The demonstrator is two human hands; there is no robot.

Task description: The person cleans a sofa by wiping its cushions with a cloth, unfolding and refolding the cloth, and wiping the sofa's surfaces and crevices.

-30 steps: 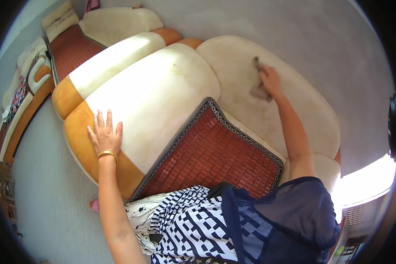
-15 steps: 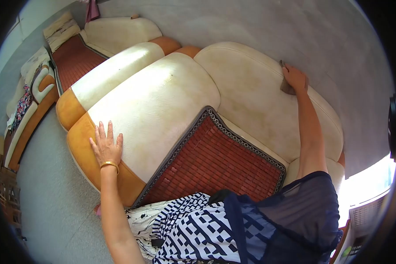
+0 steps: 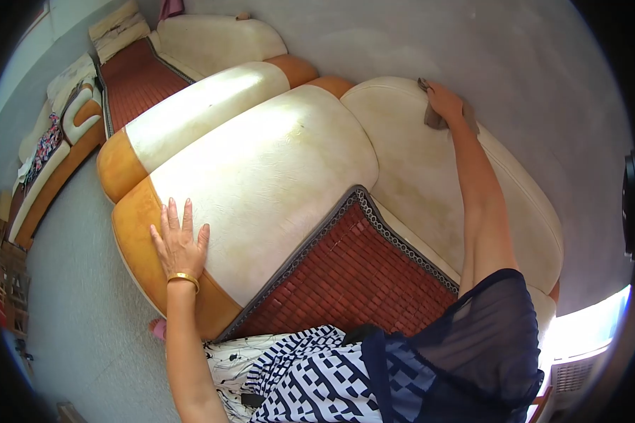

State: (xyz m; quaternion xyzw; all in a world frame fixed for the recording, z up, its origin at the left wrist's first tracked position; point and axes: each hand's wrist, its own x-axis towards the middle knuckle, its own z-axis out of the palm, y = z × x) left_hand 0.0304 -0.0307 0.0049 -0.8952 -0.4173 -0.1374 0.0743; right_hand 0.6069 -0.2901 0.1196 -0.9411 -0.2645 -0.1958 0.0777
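Note:
My left hand (image 3: 181, 248) lies flat with fingers spread on the orange and cream armrest (image 3: 275, 162) of a sofa. A gold bangle (image 3: 183, 278) circles that wrist. At the top edge of the cream backrest (image 3: 409, 155), my right hand (image 3: 446, 102) is closed around a brown cloth (image 3: 434, 120). The cloth is pressed against the backrest, and part of it shows on either side of the hand. Faint yellowish stains mark the backrest.
A red tiled seat mat (image 3: 346, 275) with a dark patterned border covers the seat before me. Beyond the armrest stand another sofa section with a red mat (image 3: 144, 81) and a further seat with a floral cloth (image 3: 47, 146). A grey wall (image 3: 515, 63) runs behind the backrest.
My right hand has slid left with the cloth along the top of the backrest, towards the armrest. My left hand stays on the armrest, while the whole view has shifted slightly.

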